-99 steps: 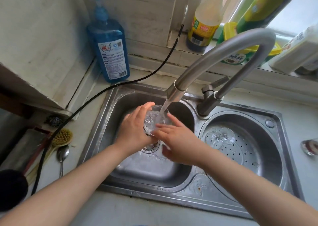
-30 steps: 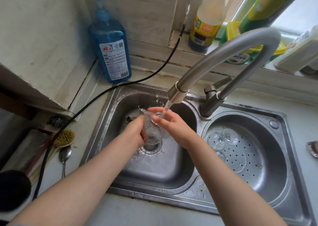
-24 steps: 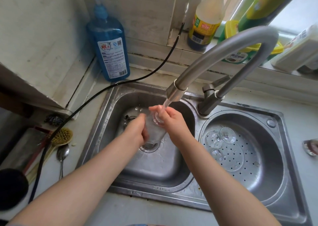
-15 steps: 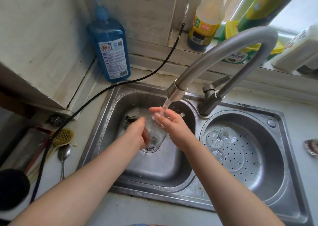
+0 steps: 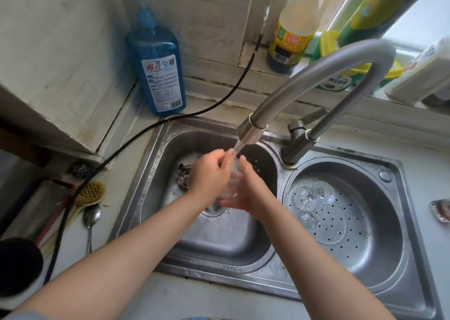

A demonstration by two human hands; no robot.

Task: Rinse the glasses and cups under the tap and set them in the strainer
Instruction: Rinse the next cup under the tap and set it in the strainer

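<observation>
I am looking down on a double sink (image 5: pixel 155 149) set in the counter, its left basin under the running tap (image 5: pixel 250 131) and its right basin fitted with the perforated strainer (image 5: pixel 353 244). Three glasses (image 5: pixel 314 198) already sit upside down near the strainer's left edge, just right of the ridge between the basins.

Over the middle of the left basin, above the drain, both my hands meet around one clear glass (image 5: pixel 231 185), right under the stream. My left hand (image 5: pixel 209 173) wraps it from the left, fingers curled over the upper part. My right hand (image 5: pixel 248 193) cups it from the right and below, fingers bent round the lower part. The glass is see-through and wet, so I cannot tell where its rim points; its long axis looks to run roughly from the far side of the basin toward the near side, tilted up into the water.

I judge the rinse is under way. The strainer lies to the right of the glass, across the ridge, and my right hand is the nearer one, so that hand should carry it over.
</observation>
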